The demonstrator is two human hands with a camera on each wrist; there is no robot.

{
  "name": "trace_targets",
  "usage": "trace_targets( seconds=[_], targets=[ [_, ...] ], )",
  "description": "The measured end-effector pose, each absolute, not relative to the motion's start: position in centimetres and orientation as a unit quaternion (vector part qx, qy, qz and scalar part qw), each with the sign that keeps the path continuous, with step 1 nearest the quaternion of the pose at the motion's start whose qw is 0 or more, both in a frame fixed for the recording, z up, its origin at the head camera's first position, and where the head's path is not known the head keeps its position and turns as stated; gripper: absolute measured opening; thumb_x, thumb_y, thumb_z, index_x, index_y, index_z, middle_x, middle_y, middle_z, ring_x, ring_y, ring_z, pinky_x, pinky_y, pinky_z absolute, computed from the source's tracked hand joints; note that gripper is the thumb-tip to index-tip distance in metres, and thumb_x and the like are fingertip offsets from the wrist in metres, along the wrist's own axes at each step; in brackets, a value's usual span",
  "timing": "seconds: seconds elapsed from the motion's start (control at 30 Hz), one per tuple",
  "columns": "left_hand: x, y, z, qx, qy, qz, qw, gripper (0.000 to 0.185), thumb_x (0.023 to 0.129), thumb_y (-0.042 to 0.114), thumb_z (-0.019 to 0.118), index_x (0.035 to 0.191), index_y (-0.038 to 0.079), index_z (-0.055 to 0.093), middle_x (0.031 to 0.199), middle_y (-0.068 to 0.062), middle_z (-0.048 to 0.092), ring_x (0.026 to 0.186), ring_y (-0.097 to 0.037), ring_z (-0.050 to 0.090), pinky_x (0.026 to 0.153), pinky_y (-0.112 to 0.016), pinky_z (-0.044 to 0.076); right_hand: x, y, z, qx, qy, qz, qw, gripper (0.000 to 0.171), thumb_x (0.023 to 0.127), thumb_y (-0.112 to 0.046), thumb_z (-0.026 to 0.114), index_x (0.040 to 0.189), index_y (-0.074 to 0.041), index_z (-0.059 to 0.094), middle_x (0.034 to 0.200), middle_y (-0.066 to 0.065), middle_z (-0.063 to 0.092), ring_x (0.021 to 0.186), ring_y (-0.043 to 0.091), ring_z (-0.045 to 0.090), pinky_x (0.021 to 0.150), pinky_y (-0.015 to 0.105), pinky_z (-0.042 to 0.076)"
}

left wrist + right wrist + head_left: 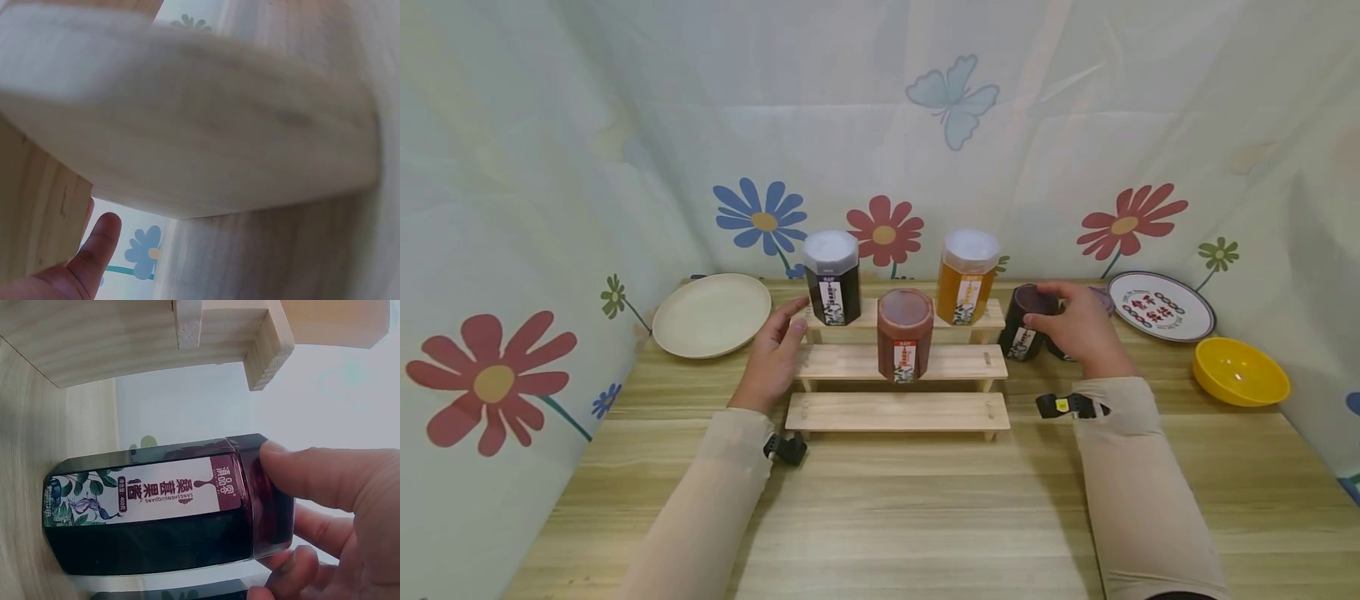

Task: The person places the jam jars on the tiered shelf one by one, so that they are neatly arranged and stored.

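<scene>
A dark jam jar with a purplish lid stands on the table right of the wooden tiered shelf. My right hand grips it by the lid, thumb on one side and fingers on the other; the right wrist view shows the jar's white label with leaves. Another dark jar lies close beside it, mostly hidden by the hand in the head view. My left hand is at the left end of the upper tiers, thumb and fingers extended, near a black jar with a white lid.
On the top tier an amber jar stands at the right; a reddish-brown jar is on the middle tier. A cream plate lies far left, a patterned plate and a yellow bowl at the right. A floral curtain hangs behind.
</scene>
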State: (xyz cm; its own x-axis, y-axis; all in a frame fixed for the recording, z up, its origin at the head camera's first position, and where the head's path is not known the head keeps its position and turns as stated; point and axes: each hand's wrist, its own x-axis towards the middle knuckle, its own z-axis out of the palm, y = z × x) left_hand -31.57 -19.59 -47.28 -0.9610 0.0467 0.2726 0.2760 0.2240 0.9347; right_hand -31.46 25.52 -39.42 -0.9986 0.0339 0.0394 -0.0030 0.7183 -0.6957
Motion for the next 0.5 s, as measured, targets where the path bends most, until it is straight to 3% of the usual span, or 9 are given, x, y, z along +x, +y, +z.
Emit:
trace_targets(
  seconds=[0.23, 0.5],
  targets=[
    [-29.6, -18.9, -44.6, -0.108, -0.779, -0.612, 0.084, 0.046, 0.114, 0.015, 0.045, 0.157, -0.002, 0.044, 0.166, -0.02, 0.04, 0.156, -0.032, 0.034, 0.127, -0.051, 0.028, -31.6, 25.6, -39.6, 0.031, -0.934, 0.355, 0.021, 0.067, 0.099, -0.018, 0.072, 0.158, -0.005, 0.045, 0.159, 0.03, 0.043, 0.149, 0.05, 0.037, 0.119, 0.066, 0.033],
    [-30.4, -19.2, -45.6, -0.101, -0.776, -0.616, 0.083, 0.046, 0.115, 0.017, 0.044, 0.158, 0.002, 0.044, 0.167, -0.016, 0.04, 0.155, -0.03, 0.035, 0.127, -0.049, 0.029, -31.7, 25.6, -39.7, 0.031, -0.934, 0.355, 0.021, 0.07, 0.097, -0.022, 0.076, 0.157, -0.002, 0.047, 0.159, 0.031, 0.043, 0.147, 0.049, 0.039, 0.119, 0.064, 0.034]
  ],
)
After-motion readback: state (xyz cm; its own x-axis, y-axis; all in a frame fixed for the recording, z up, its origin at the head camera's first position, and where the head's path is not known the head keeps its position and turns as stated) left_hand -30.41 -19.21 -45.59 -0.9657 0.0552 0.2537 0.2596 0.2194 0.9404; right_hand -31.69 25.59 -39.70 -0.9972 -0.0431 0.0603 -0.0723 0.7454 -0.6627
